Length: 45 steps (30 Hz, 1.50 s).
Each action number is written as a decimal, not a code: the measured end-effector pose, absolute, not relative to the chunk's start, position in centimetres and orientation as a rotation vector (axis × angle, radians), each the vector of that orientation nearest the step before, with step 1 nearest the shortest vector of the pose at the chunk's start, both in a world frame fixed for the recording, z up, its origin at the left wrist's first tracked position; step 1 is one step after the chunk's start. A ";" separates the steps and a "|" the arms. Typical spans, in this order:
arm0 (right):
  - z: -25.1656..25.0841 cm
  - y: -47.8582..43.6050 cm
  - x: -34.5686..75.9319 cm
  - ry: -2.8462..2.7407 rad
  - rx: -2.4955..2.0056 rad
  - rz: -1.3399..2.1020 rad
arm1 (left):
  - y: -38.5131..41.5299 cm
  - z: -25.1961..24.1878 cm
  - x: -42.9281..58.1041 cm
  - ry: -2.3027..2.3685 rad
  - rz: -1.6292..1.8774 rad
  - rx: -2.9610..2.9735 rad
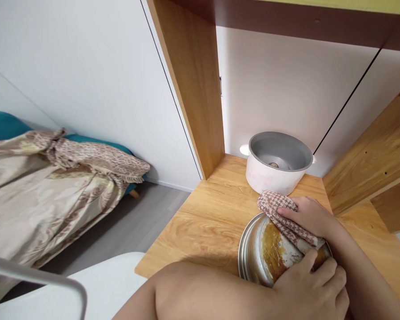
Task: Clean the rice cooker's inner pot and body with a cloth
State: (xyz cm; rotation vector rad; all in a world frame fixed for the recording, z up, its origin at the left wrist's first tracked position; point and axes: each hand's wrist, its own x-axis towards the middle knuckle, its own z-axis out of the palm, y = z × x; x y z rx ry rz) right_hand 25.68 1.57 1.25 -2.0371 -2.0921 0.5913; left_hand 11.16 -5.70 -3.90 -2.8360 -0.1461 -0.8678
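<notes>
A round metal pot [265, 253] with brown stains on its underside lies tipped on the wooden desk [206, 213]. My left hand [315, 284] is wrapped around the pot's lower edge and holds it. My right hand [311, 217] presses a brown and white checked cloth [282, 213] against the pot's stained surface, fingers flat over the cloth. Just behind them stands a white cooker body [278, 162] with a grey inside, open at the top.
Wooden side panels [195, 84] flank the desk, with a white wall behind. A white chair [96, 284] with a metal rail sits at lower left. A bed with a beige patterned blanket [46, 186] lies at left across a grey floor.
</notes>
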 end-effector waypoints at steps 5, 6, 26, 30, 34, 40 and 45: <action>1.4 1.5 25.6 -2.102 -1.931 0.710 | -5.7 -3.9 11.2 -0.150 -0.849 -2.842; 1.4 1.5 25.6 -2.108 -1.897 0.737 | -5.7 -3.9 11.2 -0.152 -0.849 -2.843; 1.2 1.3 25.5 -2.110 -2.106 0.520 | -5.8 -3.9 11.2 -0.158 -0.814 -2.855; 1.5 1.3 25.2 -2.153 -2.030 0.542 | -5.9 -3.9 11.2 -0.182 -0.807 -2.852; 1.8 1.3 24.9 -2.129 -2.152 0.460 | -5.9 -3.9 11.2 -0.202 -0.786 -2.862; 1.8 1.2 24.9 -2.155 -2.124 0.474 | -5.9 -4.0 11.3 -0.217 -0.830 -2.834; 1.7 1.3 25.0 -2.152 -2.130 0.471 | -6.0 -3.9 11.3 -0.236 -0.796 -2.845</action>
